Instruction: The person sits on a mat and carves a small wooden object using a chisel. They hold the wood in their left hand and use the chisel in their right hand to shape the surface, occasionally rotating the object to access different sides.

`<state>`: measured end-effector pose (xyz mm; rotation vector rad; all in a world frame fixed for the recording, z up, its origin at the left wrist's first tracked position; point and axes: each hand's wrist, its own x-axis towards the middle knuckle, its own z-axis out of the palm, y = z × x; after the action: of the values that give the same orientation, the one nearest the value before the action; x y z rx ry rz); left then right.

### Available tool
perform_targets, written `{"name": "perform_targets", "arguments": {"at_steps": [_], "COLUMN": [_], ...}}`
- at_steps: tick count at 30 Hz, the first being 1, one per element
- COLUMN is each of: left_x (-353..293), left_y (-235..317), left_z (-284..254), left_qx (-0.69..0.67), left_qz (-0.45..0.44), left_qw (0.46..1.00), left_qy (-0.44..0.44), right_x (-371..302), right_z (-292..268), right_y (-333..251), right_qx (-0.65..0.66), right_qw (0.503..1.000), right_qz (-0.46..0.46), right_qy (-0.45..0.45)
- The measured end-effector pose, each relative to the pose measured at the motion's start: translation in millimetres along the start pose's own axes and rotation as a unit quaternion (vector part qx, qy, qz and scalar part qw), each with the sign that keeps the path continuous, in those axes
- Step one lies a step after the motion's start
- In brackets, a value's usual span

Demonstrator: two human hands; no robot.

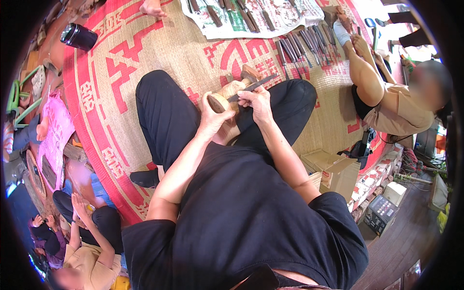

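Note:
Between my crossed legs, my left hand (211, 118) is wrapped round the near end of a pale carved piece of wood (231, 89). Its round, flat end face is turned toward me. My right hand (258, 104) grips a long, dark carving tool (267, 80), held slantwise against the wood. One end of the tool sticks out past my fingers to the upper right; the other meets the carving beside my left hand. Whether it is a chisel or a knife, I cannot tell. A reddish-brown wooden part (250, 73) shows at the far end of the carving.
I sit on a red and straw-coloured woven mat (130, 58). Ahead lie several wood-handled tools (309, 46) and a white cloth (217, 31) with more. A black cylinder (79, 37) stands far left. At my right is a cardboard box (333, 171); other people sit on both sides.

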<state>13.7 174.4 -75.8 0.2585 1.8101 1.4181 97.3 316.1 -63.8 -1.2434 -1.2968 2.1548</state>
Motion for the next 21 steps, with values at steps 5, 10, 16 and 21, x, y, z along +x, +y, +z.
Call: {"name": "perform_targets", "arguments": {"at_steps": [5,10,16,21], "left_x": [2,-4,-4,-3], "left_y": [-3,5,4,5], "left_z": [1,1,1,2], "left_qx": [-0.029,0.037,0.015,0.035], "left_qz": [0.007,0.016,0.01,0.024], "left_qw": [1.0,0.999,1.0,0.999], "left_qy": [-0.004,0.012,0.001,0.016], "right_x": [-3,0,5,-2], "right_z": [5,2,0,8], "right_y": [-2,-2,-1,-7], "right_qx": [-0.008,-0.006,-0.02,0.007], "right_qw": [1.0,1.0,1.0,1.0], "right_qz": [0.001,0.011,0.001,0.008], "right_qy": [-0.028,0.001,-0.021,0.005]}}
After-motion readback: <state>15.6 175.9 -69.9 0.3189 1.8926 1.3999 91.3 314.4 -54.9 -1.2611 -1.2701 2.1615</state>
